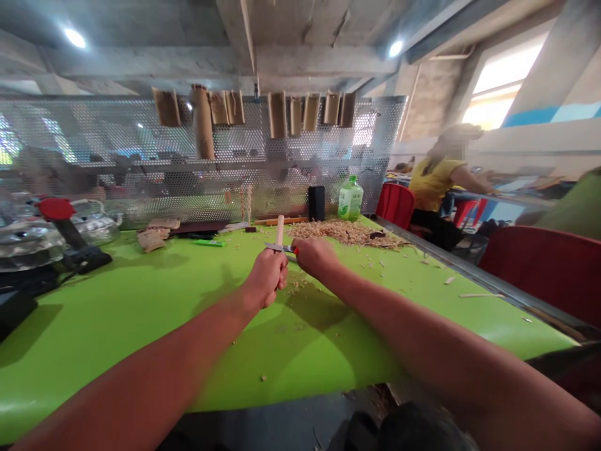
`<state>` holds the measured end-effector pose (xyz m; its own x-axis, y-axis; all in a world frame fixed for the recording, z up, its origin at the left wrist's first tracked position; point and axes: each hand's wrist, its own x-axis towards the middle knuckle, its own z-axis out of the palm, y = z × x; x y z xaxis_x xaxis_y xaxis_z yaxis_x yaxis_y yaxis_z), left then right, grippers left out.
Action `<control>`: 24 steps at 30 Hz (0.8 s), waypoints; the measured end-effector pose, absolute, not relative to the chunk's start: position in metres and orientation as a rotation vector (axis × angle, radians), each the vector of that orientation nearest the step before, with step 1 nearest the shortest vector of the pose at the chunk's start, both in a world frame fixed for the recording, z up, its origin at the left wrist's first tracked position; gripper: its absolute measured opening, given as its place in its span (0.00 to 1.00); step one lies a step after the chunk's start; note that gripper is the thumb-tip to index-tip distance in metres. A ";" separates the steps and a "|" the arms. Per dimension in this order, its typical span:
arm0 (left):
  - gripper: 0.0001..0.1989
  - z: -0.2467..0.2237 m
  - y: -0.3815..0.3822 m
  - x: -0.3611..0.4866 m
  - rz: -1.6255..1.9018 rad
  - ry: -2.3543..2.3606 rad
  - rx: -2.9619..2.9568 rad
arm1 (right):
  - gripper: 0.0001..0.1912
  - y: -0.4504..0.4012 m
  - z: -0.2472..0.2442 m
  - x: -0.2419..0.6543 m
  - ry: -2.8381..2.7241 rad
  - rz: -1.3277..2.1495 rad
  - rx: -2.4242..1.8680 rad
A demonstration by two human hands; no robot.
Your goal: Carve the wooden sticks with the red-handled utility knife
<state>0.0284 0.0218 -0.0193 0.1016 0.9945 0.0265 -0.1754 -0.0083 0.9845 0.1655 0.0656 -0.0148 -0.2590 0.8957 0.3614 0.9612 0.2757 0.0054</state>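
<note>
My left hand (267,279) is closed around the lower end of a pale bamboo or wood stick (280,230), which stands nearly upright above the fist. My right hand (315,257) grips a small knife (280,248) with a red-tipped handle. Its steel blade lies across the stick, close to my left fist. Both hands hover just above the bright green table (141,294). A loose pile of wood shavings (345,232) spreads out beyond my right hand, and scattered shavings lie beneath my hands.
A perforated metal screen (282,156) with hanging bamboo pieces (277,114) runs along the far edge. A green-capped plastic bottle (350,198) and a black container (316,203) stand before it. A co-worker in a yellow shirt (434,185) sits beyond a red chair (395,205).
</note>
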 end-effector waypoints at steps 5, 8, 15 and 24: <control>0.08 -0.016 0.019 0.032 1.203 1.048 1.156 | 0.15 0.068 -0.014 0.164 -2.240 -0.294 -1.744; 0.08 -0.012 0.007 0.035 1.158 1.061 1.165 | 0.16 0.075 -0.013 0.172 -2.166 -0.257 -1.814; 0.06 -0.006 -0.028 0.037 0.986 0.791 1.287 | 0.18 0.095 0.003 0.267 -1.612 -0.103 -2.312; 0.06 -0.010 0.009 0.024 1.188 0.861 1.143 | 0.19 0.081 -0.009 0.199 -1.816 -0.244 -1.885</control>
